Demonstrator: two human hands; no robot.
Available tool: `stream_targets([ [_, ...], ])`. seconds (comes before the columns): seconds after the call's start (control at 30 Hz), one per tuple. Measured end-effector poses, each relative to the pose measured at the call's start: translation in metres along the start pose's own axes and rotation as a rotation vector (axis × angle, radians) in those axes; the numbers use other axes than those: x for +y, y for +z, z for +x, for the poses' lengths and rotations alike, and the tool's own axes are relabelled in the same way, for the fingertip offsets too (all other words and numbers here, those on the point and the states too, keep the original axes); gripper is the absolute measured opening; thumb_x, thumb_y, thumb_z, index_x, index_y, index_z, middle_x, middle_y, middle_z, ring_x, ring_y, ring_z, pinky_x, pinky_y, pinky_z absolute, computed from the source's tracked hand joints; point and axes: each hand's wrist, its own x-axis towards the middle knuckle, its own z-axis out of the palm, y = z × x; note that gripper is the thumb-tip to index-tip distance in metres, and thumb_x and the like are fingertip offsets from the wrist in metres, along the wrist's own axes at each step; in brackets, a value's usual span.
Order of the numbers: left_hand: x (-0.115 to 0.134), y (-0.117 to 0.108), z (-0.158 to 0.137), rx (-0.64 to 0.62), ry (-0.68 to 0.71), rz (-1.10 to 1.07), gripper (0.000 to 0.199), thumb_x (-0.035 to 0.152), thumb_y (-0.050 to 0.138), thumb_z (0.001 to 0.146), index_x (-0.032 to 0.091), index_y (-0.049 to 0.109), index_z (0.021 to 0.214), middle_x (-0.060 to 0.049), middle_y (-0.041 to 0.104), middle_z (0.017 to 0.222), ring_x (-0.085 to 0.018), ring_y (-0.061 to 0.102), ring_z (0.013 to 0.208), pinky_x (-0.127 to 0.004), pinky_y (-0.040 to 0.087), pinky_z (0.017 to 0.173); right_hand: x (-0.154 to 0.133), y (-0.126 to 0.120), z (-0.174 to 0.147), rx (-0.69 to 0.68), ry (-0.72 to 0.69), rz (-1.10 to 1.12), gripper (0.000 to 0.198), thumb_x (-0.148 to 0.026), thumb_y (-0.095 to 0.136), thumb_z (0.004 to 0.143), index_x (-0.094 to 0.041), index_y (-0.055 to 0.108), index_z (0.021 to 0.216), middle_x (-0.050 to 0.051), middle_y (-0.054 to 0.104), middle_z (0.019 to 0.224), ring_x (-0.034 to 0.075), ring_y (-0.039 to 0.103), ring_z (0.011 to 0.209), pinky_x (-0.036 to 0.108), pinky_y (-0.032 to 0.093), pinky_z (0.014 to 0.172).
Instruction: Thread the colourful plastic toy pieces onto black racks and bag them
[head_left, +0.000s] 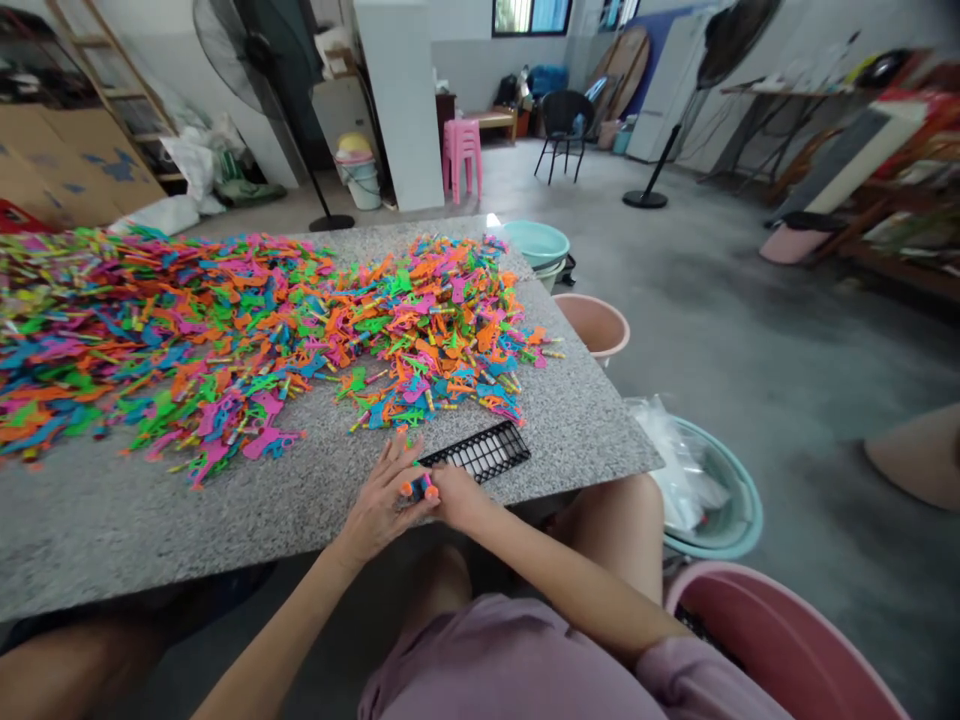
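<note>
My left hand [381,502] is at the table's front edge, its thumb and fingers closed around a few small plastic toy guns [429,488] with orange round tips. Another orange tip pokes up by its fingertips. Pressed close against it, my right hand [463,498] has curled fingers, and what they grip is hidden. Just behind the hands lies a black plastic lattice basket [487,452], low and rectangular, partly covered by my right hand. Beyond it spreads a big heap of toy guns [450,330] in orange, pink, green and blue.
The heap runs far left along the speckled stone table [592,440]. Right of the table stand a pink basin [596,325], a teal tub [739,500] with clear plastic bags [679,470], and a large red tub [780,620]. Another person's knee [67,660] shows at lower left.
</note>
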Motion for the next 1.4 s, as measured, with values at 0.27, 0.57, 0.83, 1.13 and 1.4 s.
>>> stream_targets([
  [0.27, 0.010, -0.003, -0.007, -0.003, -0.032, -0.016, 0.031, 0.030, 0.060, 0.094, 0.018, 0.058, 0.123, -0.016, 0.056, 0.140, -0.031, 0.032, 0.144, -0.054, 0.046, 0.109, 0.019, 0.012, -0.016, 0.047, -0.116, 0.051, 0.022, -0.024, 0.065, 0.087, -0.014, 0.065, 0.107, 0.009, 0.066, 0.096, 0.019, 0.062, 0.084, 0.026, 0.043, 0.074],
  [0.57, 0.004, -0.007, -0.013, -0.021, -0.046, 0.023, 0.039, 0.032, 0.055, 0.097, 0.021, 0.052, 0.134, -0.014, 0.054, 0.142, -0.030, 0.031, 0.144, -0.056, 0.039, 0.113, 0.025, 0.023, -0.017, 0.115, -0.103, 0.180, 0.010, -0.015, 0.069, 0.083, -0.017, 0.059, 0.080, 0.001, 0.059, 0.081, 0.014, 0.053, 0.073, 0.023, 0.035, 0.066],
  [0.83, 0.011, -0.004, -0.011, -0.036, -0.087, 0.099, 0.041, 0.023, 0.055, 0.097, 0.020, 0.047, 0.137, -0.015, 0.048, 0.148, -0.031, 0.023, 0.148, -0.058, 0.034, 0.116, 0.016, 0.012, -0.012, 0.045, -0.029, 0.099, 0.010, -0.013, 0.070, 0.079, -0.018, 0.063, 0.085, 0.003, 0.065, 0.085, 0.016, 0.059, 0.077, 0.024, 0.038, 0.067],
  [1.13, 0.026, -0.005, -0.007, -0.055, -0.092, 0.070, 0.063, 0.014, 0.051, 0.095, 0.030, 0.030, 0.152, -0.008, 0.014, 0.164, -0.034, 0.007, 0.150, -0.064, 0.025, 0.116, -0.005, 0.001, -0.007, -0.007, 0.033, -0.098, 0.014, -0.016, 0.065, 0.083, -0.015, 0.069, 0.096, 0.011, 0.070, 0.098, 0.023, 0.062, 0.096, 0.030, 0.046, 0.079],
  [1.4, 0.020, -0.003, -0.004, -0.026, -0.061, 0.115, 0.049, 0.026, 0.061, 0.093, 0.028, 0.050, 0.140, -0.007, 0.014, 0.164, -0.038, 0.010, 0.149, -0.063, 0.026, 0.115, 0.044, -0.047, 0.002, 0.144, -0.084, -0.074, 0.029, -0.025, 0.075, 0.077, -0.015, 0.067, 0.103, 0.011, 0.059, 0.119, 0.022, 0.055, 0.110, 0.032, 0.045, 0.096],
])
